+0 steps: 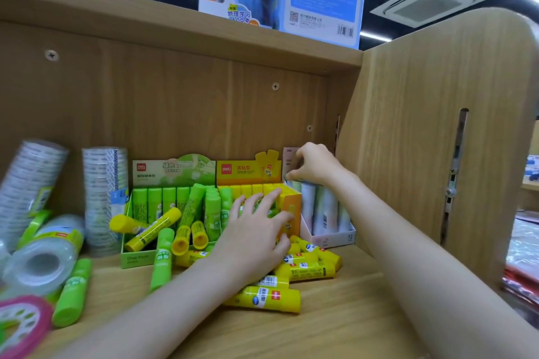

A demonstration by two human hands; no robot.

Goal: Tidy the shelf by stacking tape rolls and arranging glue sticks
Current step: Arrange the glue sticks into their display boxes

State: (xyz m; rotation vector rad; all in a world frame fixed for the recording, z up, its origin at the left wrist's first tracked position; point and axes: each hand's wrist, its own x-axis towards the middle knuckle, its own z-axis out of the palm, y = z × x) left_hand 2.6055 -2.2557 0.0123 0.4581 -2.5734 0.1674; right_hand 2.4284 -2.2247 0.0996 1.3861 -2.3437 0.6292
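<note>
At the far left of the shelf (335,315), two tall stacks of tape rolls (105,183) already stand against the back wall, though the left one leans. In front of them one wrapped pack of tape (43,256) lies on its side, and a pink roll (20,323) sits at the near edge, so I judge the stacking is only partly done. A loose green glue stick (74,291) lies beside them.

The green box (137,259) is a mess: some green sticks stand at its back, but yellow sticks (154,227) lie across it, mixed with fallen green ones.

My left hand (256,230) reaches over the yellow box (291,207), fingers spread and straight; it holds nothing that I can see. Below my wrist, several yellow glue sticks (303,269) lie scattered on the wood and must go back in their box.

At the right, my right hand (315,165) pinches the top of a pale stick (309,201) in the white box (329,239), where the sticks stand upright in order. I think most sorting is left.
</note>
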